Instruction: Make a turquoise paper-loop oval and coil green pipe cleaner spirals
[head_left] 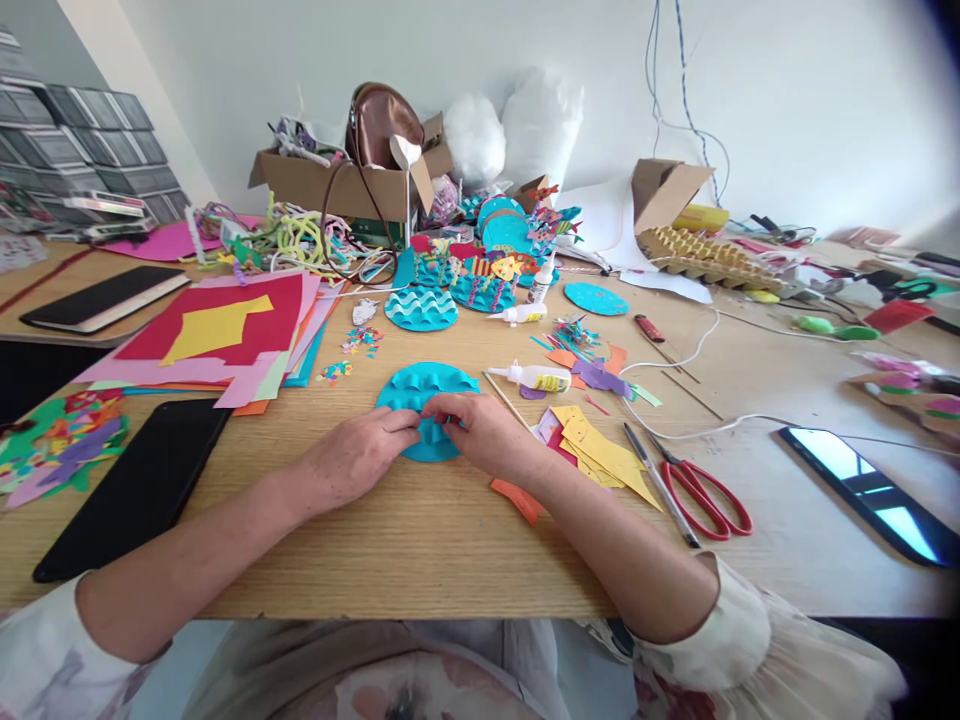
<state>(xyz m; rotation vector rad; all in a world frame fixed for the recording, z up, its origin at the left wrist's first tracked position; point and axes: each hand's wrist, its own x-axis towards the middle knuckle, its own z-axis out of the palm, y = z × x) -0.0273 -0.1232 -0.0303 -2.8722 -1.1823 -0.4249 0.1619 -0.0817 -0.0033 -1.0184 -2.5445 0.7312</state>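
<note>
A round blue paper disc (454,379) with raised, wavy blue strips across it lies on the table in front of me. My left hand (367,448) reaches over its left side, fingers together and bent onto a wavy strip near the middle. From the right, my right hand (491,432) pinches at the same strip with thumb and forefinger; the exact hold is partly hidden by the fingers. A white glue bottle (541,378) lies just beyond my right hand, with a thin wooden stick (508,398) beside it. Small coloured paper bits (335,371) lie left of the disc.
Coloured paper sheets (180,330) and a black tablet-like slab (142,490) lie left. Yellow paper scraps (604,445), a pen (660,485), red-handled scissors (705,498) and a phone (870,492) are right. Finished-looking blue wave pieces (480,285) and a cardboard box (337,185) stand behind.
</note>
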